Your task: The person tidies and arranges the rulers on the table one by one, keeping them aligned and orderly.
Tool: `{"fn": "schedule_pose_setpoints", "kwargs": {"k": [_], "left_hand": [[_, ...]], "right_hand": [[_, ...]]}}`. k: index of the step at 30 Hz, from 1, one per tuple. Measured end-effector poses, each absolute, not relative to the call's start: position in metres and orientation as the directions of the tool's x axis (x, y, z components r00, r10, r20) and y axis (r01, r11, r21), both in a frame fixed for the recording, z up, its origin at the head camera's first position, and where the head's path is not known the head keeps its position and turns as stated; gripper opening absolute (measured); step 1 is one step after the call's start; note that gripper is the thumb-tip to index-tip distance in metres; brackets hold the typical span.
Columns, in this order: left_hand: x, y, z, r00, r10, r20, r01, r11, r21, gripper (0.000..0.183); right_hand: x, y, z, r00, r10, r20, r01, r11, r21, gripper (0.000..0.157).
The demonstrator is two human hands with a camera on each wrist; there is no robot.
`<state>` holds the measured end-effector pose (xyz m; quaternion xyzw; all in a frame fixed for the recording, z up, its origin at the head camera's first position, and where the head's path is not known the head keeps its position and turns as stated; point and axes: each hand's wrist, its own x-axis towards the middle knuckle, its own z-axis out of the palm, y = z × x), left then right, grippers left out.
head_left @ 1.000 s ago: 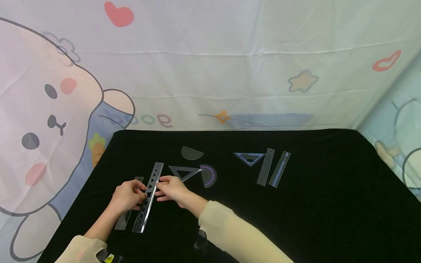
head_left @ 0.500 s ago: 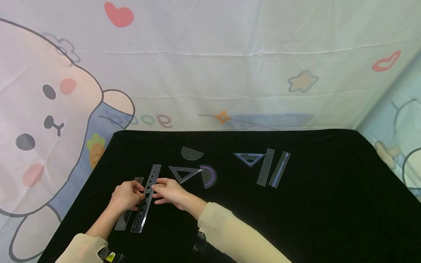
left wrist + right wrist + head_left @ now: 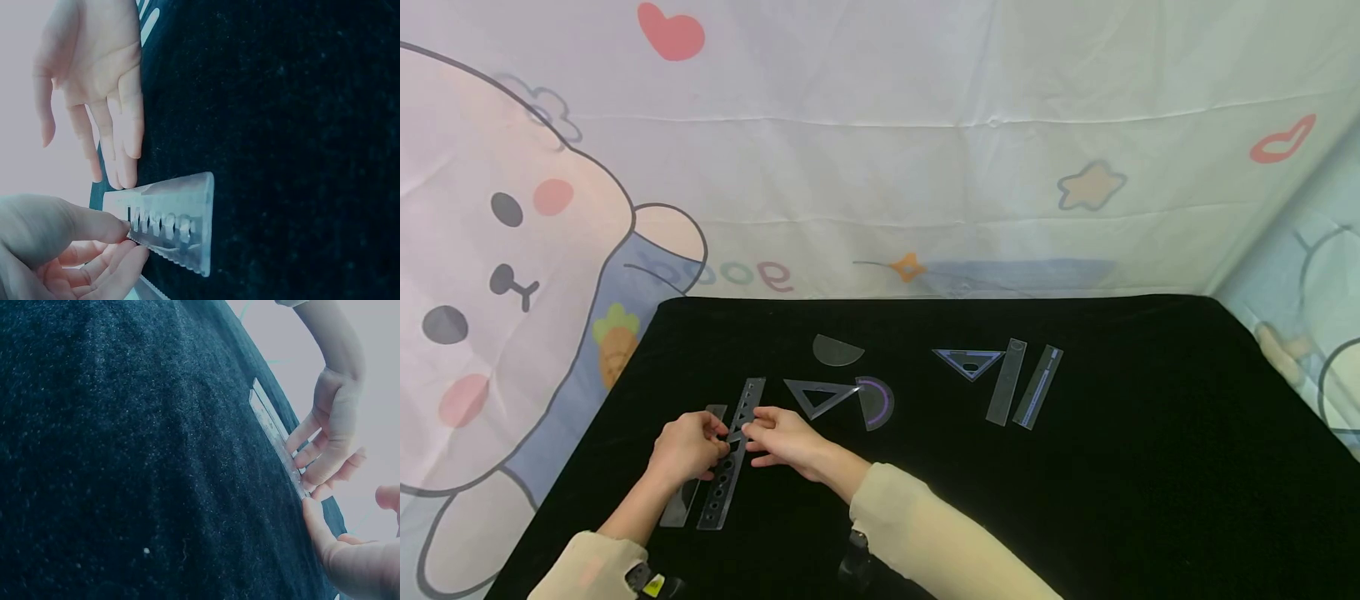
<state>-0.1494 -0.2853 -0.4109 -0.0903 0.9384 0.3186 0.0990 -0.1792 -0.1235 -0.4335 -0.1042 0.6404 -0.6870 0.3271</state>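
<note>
In the head view a clear stencil ruler (image 3: 718,498) with a row of cut-out shapes lies slanted on the black cloth at the left. My left hand (image 3: 690,446) pinches its left edge near the middle; thumb and fingertips meet at the wavy edge in the left wrist view. Across from it, my right hand (image 3: 790,442) has its fingers extended, tips at the ruler's right edge. A second clear ruler (image 3: 675,508) lies just left of the first, partly hidden under my left hand.
Beyond my right hand lie a clear set square (image 3: 808,404), a protractor with a purple arc (image 3: 876,403) and a plain protractor (image 3: 838,351). Farther right are a blue-marked set square (image 3: 972,363), a plain ruler (image 3: 1006,383) and a blue-striped ruler (image 3: 1037,388). A printed curtain (image 3: 880,167) hangs behind.
The stencil ruler has tipped down flatter and shifted slightly left, towards the second ruler. My right hand has moved a little left with it; the left hand has hardly moved.
</note>
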Motion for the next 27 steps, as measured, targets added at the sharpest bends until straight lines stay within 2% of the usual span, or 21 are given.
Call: {"fn": "schedule_pose_setpoints", "kwargs": {"k": [17,21,27], "left_hand": [[-0.151,-0.282,-0.410,-0.959,-0.129,-0.251,-0.250,0.799,0.547,0.018],[-0.150,-0.283,-0.408,-0.967,-0.129,-0.221,-0.230,0.816,0.530,0.017],[-0.151,-0.284,-0.407,-0.988,-0.104,-0.111,-0.147,0.842,0.519,0.017]], "right_hand": [[-0.181,-0.118,-0.433,-0.763,-0.588,-0.269,0.295,0.055,-0.954,0.050],[-0.182,-0.112,-0.431,-0.771,-0.591,-0.237,0.227,0.093,-0.969,0.043],[-0.185,-0.103,-0.430,-0.793,-0.590,-0.154,0.066,0.168,-0.984,0.030]]}}
